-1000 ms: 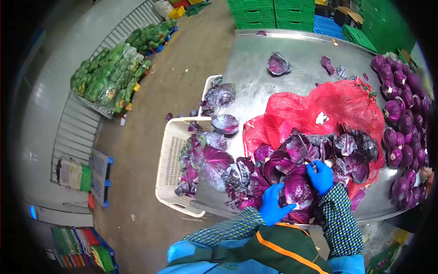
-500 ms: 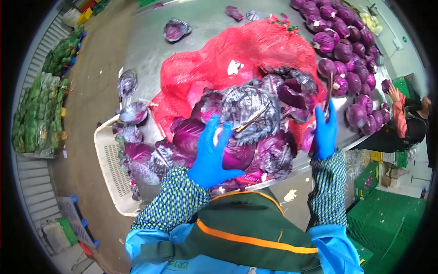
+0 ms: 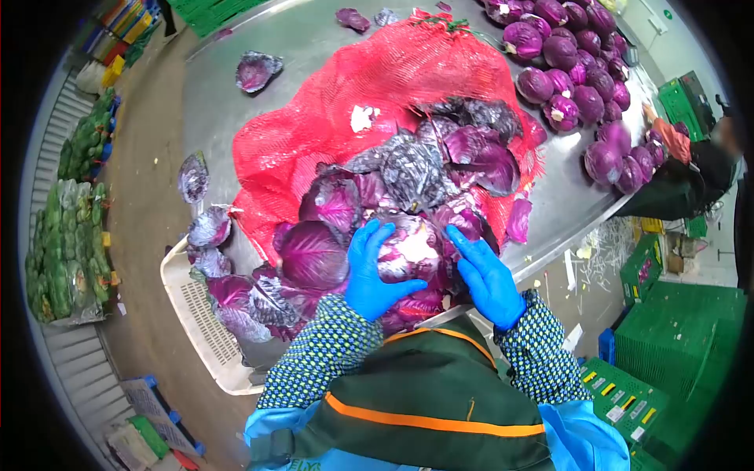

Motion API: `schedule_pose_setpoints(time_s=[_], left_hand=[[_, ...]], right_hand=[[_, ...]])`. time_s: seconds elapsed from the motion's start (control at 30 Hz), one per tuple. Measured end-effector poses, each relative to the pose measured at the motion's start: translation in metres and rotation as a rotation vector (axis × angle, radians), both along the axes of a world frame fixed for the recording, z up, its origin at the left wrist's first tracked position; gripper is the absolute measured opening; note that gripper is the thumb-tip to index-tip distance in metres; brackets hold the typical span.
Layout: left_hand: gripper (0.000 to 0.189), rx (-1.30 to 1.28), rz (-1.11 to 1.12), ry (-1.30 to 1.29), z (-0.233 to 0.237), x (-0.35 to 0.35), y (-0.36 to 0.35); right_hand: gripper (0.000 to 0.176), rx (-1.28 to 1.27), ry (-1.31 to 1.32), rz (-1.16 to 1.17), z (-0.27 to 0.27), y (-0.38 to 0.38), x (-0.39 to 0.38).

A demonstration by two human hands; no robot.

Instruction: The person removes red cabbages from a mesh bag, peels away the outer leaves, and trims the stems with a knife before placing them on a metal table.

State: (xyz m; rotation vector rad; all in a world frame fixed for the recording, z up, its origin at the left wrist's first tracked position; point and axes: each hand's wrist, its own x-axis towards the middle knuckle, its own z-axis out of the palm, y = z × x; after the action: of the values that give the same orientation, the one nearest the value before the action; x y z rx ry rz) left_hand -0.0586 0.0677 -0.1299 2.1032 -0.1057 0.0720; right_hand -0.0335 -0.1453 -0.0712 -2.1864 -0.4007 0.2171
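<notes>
A red cabbage [image 3: 410,250] with a pale, whitish patch on top sits between my blue-gloved hands. My left hand [image 3: 375,273] curves round its left side, thumb along the lower edge. My right hand [image 3: 487,281] lies at its right side with fingers stretched out, the fingertips at the cabbage's edge; its palm side is hidden. Behind are a wrinkled dark cabbage [image 3: 412,174] and loose purple leaves [image 3: 483,157], lying on a red mesh bag [image 3: 338,86]. More purple heads [image 3: 314,255] are left of my left hand.
The metal table [image 3: 212,118] carries a pile of trimmed red cabbages [image 3: 561,53] at the back right. A cream basket [image 3: 192,318] with leaves is at the left. Another person's sleeve [image 3: 671,141] shows at the right edge, above green crates [image 3: 667,337].
My right hand has come down and left to the cabbage, and the thin dark tool seen at it before is out of sight. A pale-patched cabbage now shows between my hands. The view has shifted.
</notes>
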Motion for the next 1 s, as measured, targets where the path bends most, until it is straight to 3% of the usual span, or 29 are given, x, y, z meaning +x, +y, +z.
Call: schedule_pose_setpoints(time_s=[0.2,0.37,0.5,0.63,0.7,0.77,0.8,0.83,0.9,0.93,0.97,1.0], left_hand=[[0.095,0.043,0.099,-0.025,0.005,0.001,-0.022],[0.095,0.144,0.080,-0.029,0.011,0.001,-0.027],[0.095,0.067,0.137,-0.003,0.005,0.008,-0.024],[0.094,0.032,0.076,-0.046,0.008,0.009,-0.022],[0.098,0.193,0.035,-0.137,0.003,-0.012,-0.028],[0.099,0.111,0.059,-0.124,-0.007,-0.017,-0.025],[0.102,0.078,0.030,-0.043,-0.005,-0.015,-0.019],[0.106,0.042,0.017,0.020,-0.001,-0.008,-0.011],[0.106,-0.134,-0.042,0.030,-0.011,0.001,0.010],[0.106,-0.203,-0.040,0.085,-0.013,0.000,0.020],[0.105,-0.265,-0.048,0.138,-0.013,-0.001,0.031],[0.104,-0.276,-0.046,0.178,0.002,-0.009,0.039]], right_hand=[[0.045,-0.264,-0.198,0.184,-0.011,-0.017,0.003],[0.043,-0.305,-0.192,0.174,-0.025,-0.013,0.014],[0.039,-0.348,-0.218,0.107,-0.020,0.005,0.029],[0.037,-0.509,0.001,0.006,0.001,0.017,0.050],[0.046,-0.510,0.062,0.029,-0.003,0.006,0.077],[0.065,-0.262,0.270,-0.020,0.000,0.010,0.064],[0.082,-0.165,0.200,-0.058,-0.039,0.008,0.054],[0.073,-0.160,0.135,-0.067,-0.046,0.017,0.052],[0.053,0.018,0.500,-0.218,-0.049,0.033,0.070],[0.035,0.309,0.505,-0.278,-0.047,0.048,0.074],[0.027,0.146,0.751,-0.261,-0.036,0.041,0.078],[0.025,0.244,0.721,-0.262,-0.039,0.043,0.079]])
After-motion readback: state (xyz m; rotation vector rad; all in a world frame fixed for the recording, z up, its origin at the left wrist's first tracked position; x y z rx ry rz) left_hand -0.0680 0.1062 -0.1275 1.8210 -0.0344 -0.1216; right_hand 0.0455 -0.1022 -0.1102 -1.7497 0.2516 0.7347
